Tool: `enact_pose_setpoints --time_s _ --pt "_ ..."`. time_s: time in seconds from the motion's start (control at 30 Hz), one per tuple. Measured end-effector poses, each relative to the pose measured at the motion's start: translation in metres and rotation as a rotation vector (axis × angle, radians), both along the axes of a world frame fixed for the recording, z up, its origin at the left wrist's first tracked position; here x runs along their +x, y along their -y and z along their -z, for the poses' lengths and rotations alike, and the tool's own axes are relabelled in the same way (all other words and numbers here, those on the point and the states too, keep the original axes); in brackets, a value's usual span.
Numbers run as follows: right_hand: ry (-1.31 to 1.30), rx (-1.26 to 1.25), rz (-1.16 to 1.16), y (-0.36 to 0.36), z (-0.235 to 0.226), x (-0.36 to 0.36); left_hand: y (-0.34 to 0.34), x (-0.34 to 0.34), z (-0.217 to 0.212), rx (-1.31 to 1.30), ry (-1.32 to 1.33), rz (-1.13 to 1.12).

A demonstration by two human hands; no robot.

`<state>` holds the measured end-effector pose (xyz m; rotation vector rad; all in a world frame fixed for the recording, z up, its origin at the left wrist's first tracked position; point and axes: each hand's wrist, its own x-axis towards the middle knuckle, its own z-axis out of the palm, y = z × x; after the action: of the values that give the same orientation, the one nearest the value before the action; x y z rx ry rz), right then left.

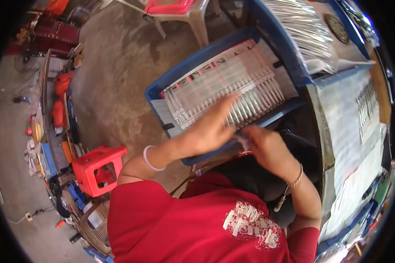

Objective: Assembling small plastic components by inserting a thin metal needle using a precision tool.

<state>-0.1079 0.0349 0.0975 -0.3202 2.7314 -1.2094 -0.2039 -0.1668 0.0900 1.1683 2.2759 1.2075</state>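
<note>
A blue tray [160, 87] rests on my lap, filled with rows of long clear packets [237, 79] with red and white ends. My left hand [210, 127], a white bangle on its wrist, lies blurred over the front rows with its fingers stretched out and touching the packets. My right hand [267, 147], wearing a gold bracelet, is at the tray's near edge. Its fingers pinch a small clear packet [242, 140]. The two hands are close together, almost touching.
A second blue tray [289, 52] heaped with clear packets stands behind, on a table under a pale sheet [342, 122] bearing another row of packets [367, 105]. A red stool [98, 168], a plastic chair [184, 13] and a cluttered shelf [52, 114] stand on the concrete floor at my left.
</note>
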Motion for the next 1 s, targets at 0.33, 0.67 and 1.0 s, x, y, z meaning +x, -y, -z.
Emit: enact_pose_setpoints --time_s 0.33,0.67,1.0 --pt "0.179 -0.387 0.246 0.125 0.117 -0.147 0.118 -0.05 0.058 -0.037 -0.207 -0.713" --pt "0.199 -0.284 0.244 0.165 0.142 -0.152 0.136 -0.034 0.082 0.071 -0.2 -0.773" --pt "0.028 0.028 0.19 0.169 0.133 -0.16 0.137 -0.033 0.084 0.136 -0.201 -0.768"
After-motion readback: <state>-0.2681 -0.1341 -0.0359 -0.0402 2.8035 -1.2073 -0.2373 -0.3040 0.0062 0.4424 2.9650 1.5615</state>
